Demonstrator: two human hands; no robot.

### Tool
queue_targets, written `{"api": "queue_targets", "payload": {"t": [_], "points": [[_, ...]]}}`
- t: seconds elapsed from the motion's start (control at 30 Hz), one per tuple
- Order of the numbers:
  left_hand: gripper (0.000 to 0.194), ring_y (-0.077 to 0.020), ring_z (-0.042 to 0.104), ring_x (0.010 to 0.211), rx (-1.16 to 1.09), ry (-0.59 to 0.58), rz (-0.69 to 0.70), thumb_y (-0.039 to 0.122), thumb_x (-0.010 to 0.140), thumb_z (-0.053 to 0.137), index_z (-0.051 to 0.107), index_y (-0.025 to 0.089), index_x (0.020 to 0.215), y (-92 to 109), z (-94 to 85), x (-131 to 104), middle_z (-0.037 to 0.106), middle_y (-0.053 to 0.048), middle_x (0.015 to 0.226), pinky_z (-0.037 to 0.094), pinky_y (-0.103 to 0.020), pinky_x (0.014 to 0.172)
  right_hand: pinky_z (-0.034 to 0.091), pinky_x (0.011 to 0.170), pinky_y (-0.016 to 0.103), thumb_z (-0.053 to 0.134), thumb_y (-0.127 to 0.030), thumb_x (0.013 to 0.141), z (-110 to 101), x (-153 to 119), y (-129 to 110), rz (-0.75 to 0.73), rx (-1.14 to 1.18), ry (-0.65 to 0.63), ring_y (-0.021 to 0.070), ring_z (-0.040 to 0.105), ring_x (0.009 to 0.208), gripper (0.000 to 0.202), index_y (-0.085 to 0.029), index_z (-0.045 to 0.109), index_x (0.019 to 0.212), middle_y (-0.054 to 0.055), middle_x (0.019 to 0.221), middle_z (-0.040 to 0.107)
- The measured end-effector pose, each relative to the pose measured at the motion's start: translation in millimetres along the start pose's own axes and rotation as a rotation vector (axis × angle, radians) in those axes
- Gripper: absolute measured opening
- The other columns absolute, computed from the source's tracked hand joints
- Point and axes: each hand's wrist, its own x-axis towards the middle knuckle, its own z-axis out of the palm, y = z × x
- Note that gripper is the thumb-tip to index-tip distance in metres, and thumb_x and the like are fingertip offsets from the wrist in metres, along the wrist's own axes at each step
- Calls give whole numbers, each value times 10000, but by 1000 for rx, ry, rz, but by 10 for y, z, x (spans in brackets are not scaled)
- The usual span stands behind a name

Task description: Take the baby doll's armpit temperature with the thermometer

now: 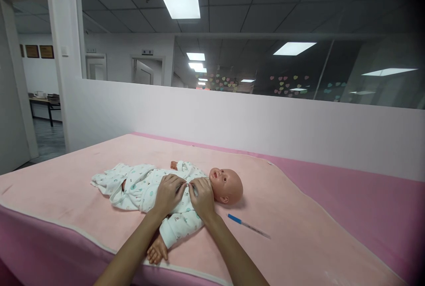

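Note:
A baby doll (229, 185) lies on its back, its head to the right. It wears a white patterned baby outfit (142, 186) with long sleeves and legs. Both my hands meet at the chest of the outfit, fingertips close together. My left hand (170, 192) pinches the fabric on the left side of the chest. Close to the doll's chin, my right hand (202, 195) pinches the fabric from the other side. Whatever fastening sits between the fingertips is too small to make out. One doll hand (157, 250) pokes out of the near sleeve, under my left forearm.
A pen with a blue cap (234, 218) lies right of the doll. Beneath is a peach mat (299, 233) over a pink cover (372, 188). A white low wall (249, 122) with glass above borders the far side. An open doorway (49, 78) stands at left.

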Motion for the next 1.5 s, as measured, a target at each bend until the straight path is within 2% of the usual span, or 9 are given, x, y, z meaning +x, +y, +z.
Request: {"api": "queue_targets", "payload": {"t": [0.3, 0.47, 0.53, 0.63, 0.7, 0.77, 1.07, 1.5], "points": [[131, -171, 524, 814, -66, -33, -44, 267, 867, 438, 541, 195, 827, -18, 2, 17, 602, -21, 813, 391, -324, 745, 364, 685, 294, 390, -187, 869, -24, -2, -13, 15, 61, 4, 164, 483, 719, 166, -190, 509, 754, 32, 727, 549], [141, -170, 522, 820, -85, -68, -52, 265, 875, 419, 538, 204, 831, -39, -22, 20, 597, -17, 827, 399, -326, 750, 387, 678, 295, 318, -180, 891, -42, 27, 49, 68, 115, 82, 171, 482, 733, 193, -189, 488, 800, 48, 765, 545], [148, -174, 524, 820, -86, -66, -44, 265, 877, 411, 538, 206, 831, -30, -40, 20, 596, -19, 827, 400, -327, 748, 396, 713, 303, 335, -194, 890, -56, 41, 59, 60, 125, 68, 177, 495, 774, 175, -191, 495, 821, 53, 797, 560], [131, -171, 526, 818, -90, -54, -28, 256, 863, 427, 539, 209, 814, -18, -73, 20, 596, -15, 811, 402, -319, 748, 365, 858, 349, 403, -223, 872, -69, 47, 39, -1, 110, -1, 177, 514, 836, 111, -197, 511, 866, 41, 844, 587], [97, -170, 526, 819, -95, -46, -32, 240, 839, 454, 541, 207, 814, -30, -100, 18, 597, -13, 808, 402, -315, 751, 303, 943, 381, 438, -236, 860, -68, 44, 21, -33, 76, -41, 167, 522, 839, 87, -206, 516, 838, 22, 839, 597], [85, -176, 526, 819, -88, -42, -42, 212, 808, 466, 547, 204, 833, -69, -130, 12, 600, -20, 823, 399, -320, 755, 278, 964, 387, 436, -231, 860, -61, 38, 11, -34, 40, -59, 157, 522, 818, 111, -207, 507, 777, 10, 810, 594], [146, -189, 515, 796, -4, -78, -75, 154, 736, 423, 559, 200, 758, -325, -256, -61, 598, -24, 798, 386, -331, 750, 336, 871, 353, 371, -194, 881, -42, 15, 19, -50, 16, -19, 163, 477, 741, 174, -200, 479, 746, 18, 727, 545], [85, -187, 477, 752, 29, -19, -118, 125, 730, 416, 457, 198, 746, -341, -256, -92, 535, -18, 741, 364, -327, 712, 345, 786, 326, 387, -202, 876, -27, 10, 14, 11, 7, -9, 168, 462, 712, 183, -200, 483, 719, 21, 702, 543]]}}
